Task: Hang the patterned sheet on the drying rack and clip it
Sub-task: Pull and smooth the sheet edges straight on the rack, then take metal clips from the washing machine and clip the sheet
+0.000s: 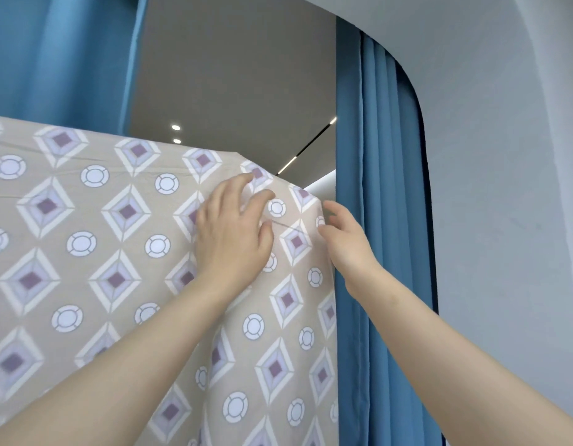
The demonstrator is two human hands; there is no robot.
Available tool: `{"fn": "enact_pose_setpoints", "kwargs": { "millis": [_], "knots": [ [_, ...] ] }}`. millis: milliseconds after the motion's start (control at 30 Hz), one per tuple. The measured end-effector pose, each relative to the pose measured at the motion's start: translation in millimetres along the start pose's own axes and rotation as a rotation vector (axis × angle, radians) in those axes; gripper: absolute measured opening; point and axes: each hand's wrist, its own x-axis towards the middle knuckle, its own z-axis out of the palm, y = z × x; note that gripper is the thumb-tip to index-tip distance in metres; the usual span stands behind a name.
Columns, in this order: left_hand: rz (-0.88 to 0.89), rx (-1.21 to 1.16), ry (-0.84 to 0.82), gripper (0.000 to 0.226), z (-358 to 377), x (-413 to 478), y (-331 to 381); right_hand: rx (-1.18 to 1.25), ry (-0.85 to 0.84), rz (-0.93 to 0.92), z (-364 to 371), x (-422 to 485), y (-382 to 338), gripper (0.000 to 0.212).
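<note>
We judge the hanging part largely done: the patterned sheet (124, 249) is draped over a high, straight support and falls in a smooth panel toward us, its top fold running from the left edge of the view to a corner near the middle. The drying rack is hidden under the cloth, so we infer it from that fold rather than see it. Our left hand (233, 226) lies flat on the sheet just below the corner, fingers loosely spread and pressing the fabric, holding nothing. Our right hand (346, 239) reaches the sheet's side edge, fingertips touching the cloth beside the blue curtain (381, 188); we cannot tell whether it pinches the edge or only steadies it. Both hands sit close together at this top corner, which reads to us as smoothing and squaring the end of the sheet. We see no clip anywhere, neither in a hand nor on the fold, so the clipping looks not yet begun here. Whether the far end, out of view to the left, is clipped we cannot say.
</note>
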Motion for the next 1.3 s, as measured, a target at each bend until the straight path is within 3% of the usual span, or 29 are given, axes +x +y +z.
{"fn": "enact_pose_setpoints", "kwargs": {
  "millis": [67, 200, 367, 667, 1033, 1300],
  "knots": [
    [-0.109, -0.083, 0.026, 0.043, -7.5, -18.8, -2.3, -0.099, 0.051, -0.05, 1.9, -9.1, 5.9, 0.048],
    [-0.266, -0.22, -0.107, 0.051, -14.2, -59.1, -4.4, -0.197, 0.027, -0.036, 13.0, -42.2, 23.7, 0.055],
    [-0.293, -0.148, -0.266, 0.035, -15.0, -106.6, 2.7, -0.204, -0.05, 0.087, 25.0, -82.0, 59.3, 0.064],
    [-0.288, -0.194, -0.476, 0.021, -25.2, -191.9, 44.2, -0.174, -0.048, 0.258, -4.3, -160.6, 97.5, 0.029],
    [-0.37, -0.543, -0.984, 0.02, -5.1, -318.3, 119.2, -0.408, 0.047, 0.678, -73.1, -298.7, 169.6, 0.026],
    [-0.283, -0.685, -1.372, 0.023, 6.9, -382.4, 155.4, -0.671, 0.149, 0.911, -103.6, -386.8, 187.1, 0.026]
  ]
}}
